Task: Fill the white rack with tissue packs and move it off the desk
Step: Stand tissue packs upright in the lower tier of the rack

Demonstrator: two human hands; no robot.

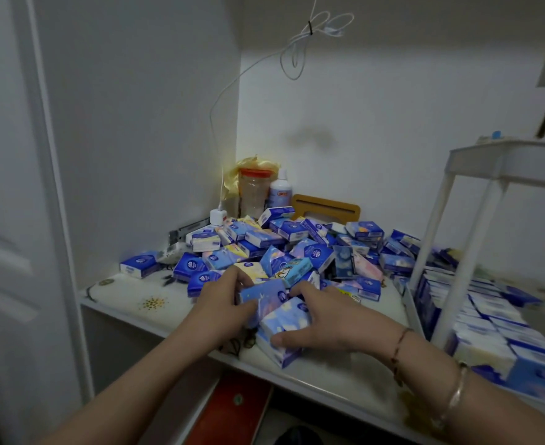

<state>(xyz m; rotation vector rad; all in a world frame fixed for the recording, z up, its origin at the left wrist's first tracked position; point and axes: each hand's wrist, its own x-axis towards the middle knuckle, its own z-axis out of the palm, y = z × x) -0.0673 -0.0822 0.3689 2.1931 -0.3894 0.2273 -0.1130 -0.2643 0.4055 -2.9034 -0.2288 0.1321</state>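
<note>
Tissue packs [284,248] were found heaped on the desk [329,377]. Two packs [274,303] at the near edge of the heap were gripped between the left hand [224,303] and right hand [326,319], fingers curled around them. The white rack [451,226] was observed on the desk at right, its lower tier lined with packs

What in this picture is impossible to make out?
- Head view: the white rack is cut off by the right edge, so its full extent is unseen.
- Packs in the rack are blurred; print unreadable.
- The bottle label is too small to read.
- The pile hides the wooden object behind it.
</note>
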